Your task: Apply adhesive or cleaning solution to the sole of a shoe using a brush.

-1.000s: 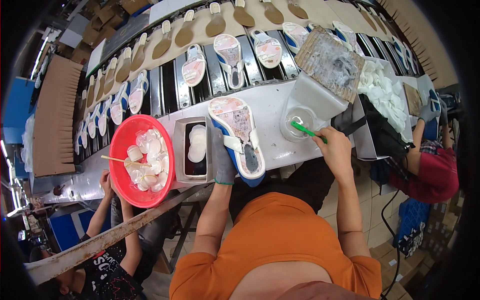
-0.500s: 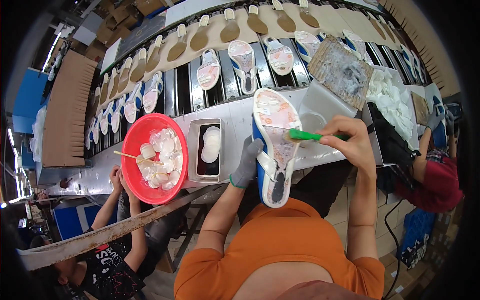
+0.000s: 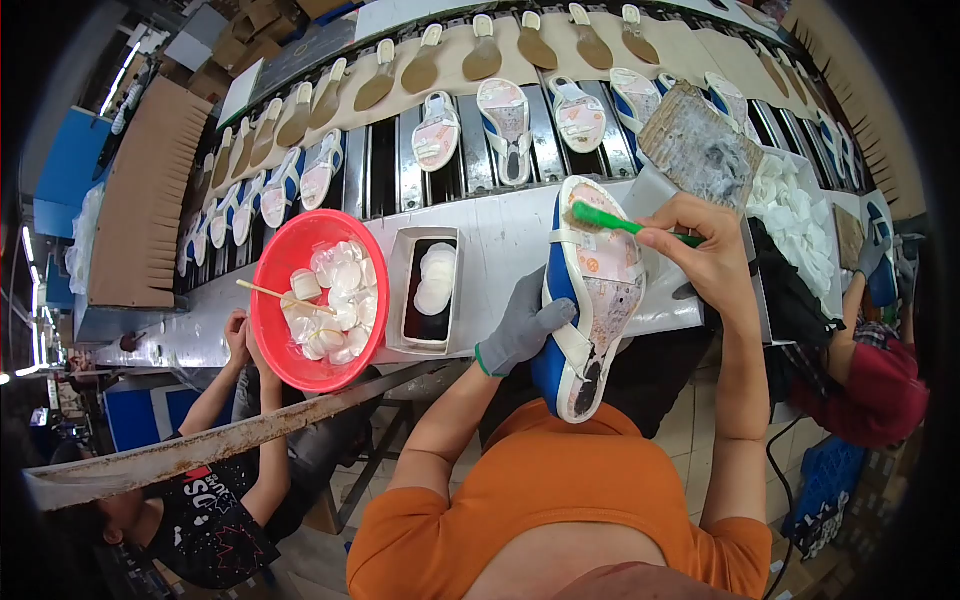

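My left hand (image 3: pixel 526 322), in a grey glove, grips a blue shoe last (image 3: pixel 547 365) that carries a white-strapped sandal upper (image 3: pixel 606 308). Its pinkish underside is turned up, with the wide toe end pointing away from me and the narrow heel end near my body. Between the fingers of my bare right hand (image 3: pixel 705 255) is a green-handled brush (image 3: pixel 612 219). The brush's tip meets the underside near the left rim of the toe end. Behind my right hand, a worn wooden board (image 3: pixel 705 147) leans on a pale translucent container (image 3: pixel 652 190).
Left of me stand a red basin (image 3: pixel 262 325) of white discs with a stick and a white box (image 3: pixel 398 300). Sandal uppers on lasts (image 3: pixel 436 135) and brown soles (image 3: pixel 482 62) line the conveyor. A co-worker's hands (image 3: pixel 238 340) are beyond the basin; another person (image 3: pixel 880 375) works at right.
The brush has moved from the middle of the underside up to the toe end's left rim. The sandal has shifted slightly right and tilted, and my left thumb now shows over its edge.
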`<action>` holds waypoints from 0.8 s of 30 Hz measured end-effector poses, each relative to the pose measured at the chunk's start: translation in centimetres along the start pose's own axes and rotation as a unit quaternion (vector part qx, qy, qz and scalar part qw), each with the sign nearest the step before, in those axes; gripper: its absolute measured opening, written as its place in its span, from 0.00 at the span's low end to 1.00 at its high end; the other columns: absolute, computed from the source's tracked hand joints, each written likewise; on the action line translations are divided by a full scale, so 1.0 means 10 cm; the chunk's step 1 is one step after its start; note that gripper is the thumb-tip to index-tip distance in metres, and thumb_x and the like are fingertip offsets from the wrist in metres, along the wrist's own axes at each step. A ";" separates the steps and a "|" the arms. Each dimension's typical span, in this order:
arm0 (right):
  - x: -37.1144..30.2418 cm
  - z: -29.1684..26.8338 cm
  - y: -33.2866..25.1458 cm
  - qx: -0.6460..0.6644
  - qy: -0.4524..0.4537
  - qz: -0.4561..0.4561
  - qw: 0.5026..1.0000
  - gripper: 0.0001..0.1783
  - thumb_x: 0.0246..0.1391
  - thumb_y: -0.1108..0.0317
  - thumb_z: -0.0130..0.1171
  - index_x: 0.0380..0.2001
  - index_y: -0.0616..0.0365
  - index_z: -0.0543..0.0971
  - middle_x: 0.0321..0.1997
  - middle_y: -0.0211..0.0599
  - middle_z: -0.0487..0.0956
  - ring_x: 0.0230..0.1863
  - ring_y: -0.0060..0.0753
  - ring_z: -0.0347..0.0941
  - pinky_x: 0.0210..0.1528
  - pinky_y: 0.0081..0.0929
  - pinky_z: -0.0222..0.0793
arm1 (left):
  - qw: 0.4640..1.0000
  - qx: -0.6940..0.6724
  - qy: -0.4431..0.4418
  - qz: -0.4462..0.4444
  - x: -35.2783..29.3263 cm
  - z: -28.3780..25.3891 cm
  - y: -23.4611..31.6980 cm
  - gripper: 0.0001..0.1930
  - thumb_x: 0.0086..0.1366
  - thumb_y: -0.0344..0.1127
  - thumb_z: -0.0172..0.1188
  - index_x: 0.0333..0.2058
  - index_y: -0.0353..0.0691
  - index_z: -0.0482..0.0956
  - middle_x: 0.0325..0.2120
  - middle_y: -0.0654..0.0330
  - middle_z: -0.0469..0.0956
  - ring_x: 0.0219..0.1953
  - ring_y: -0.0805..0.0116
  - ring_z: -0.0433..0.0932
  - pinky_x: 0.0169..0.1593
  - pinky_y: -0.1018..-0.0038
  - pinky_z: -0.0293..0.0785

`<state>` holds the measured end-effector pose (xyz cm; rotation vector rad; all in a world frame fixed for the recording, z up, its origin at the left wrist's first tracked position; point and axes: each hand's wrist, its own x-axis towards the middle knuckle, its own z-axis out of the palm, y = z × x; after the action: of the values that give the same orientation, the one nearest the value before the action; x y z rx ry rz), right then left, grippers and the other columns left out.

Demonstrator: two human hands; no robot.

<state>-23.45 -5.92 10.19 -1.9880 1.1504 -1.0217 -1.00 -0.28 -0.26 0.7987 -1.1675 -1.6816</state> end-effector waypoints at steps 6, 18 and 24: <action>-0.03 -0.12 -0.09 0.021 -0.080 -0.033 0.996 0.06 0.42 0.76 0.69 0.25 0.65 0.80 0.23 0.33 0.77 0.24 0.21 0.71 0.24 0.20 0.62 | 1.000 -0.008 -0.009 -0.018 -0.02 -0.05 -0.02 0.42 0.55 0.58 0.59 0.56 0.24 0.64 0.46 0.49 0.75 0.46 0.66 0.75 0.49 0.72 0.71; -0.24 -0.14 -0.25 -0.140 -0.102 -0.054 0.983 0.07 0.42 0.71 0.69 0.25 0.60 0.80 0.24 0.32 0.76 0.23 0.31 0.74 0.24 0.26 0.66 | 0.995 -0.084 0.061 -0.012 0.04 -0.01 -0.04 0.38 0.58 0.55 0.54 0.54 0.25 0.65 0.46 0.49 0.75 0.45 0.66 0.76 0.48 0.71 0.73; -0.45 0.01 -0.23 -0.121 -0.157 -0.094 0.976 0.07 0.41 0.69 0.69 0.25 0.57 0.81 0.25 0.32 0.77 0.24 0.35 0.74 0.26 0.28 0.67 | 0.991 -0.069 0.113 0.013 0.02 -0.05 -0.02 0.35 0.61 0.55 0.51 0.54 0.26 0.66 0.44 0.50 0.76 0.44 0.67 0.77 0.47 0.72 0.73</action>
<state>-23.87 -0.89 10.57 -2.3858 0.9638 -0.6436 -0.70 -0.58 -0.66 0.8584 -0.8934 -1.5845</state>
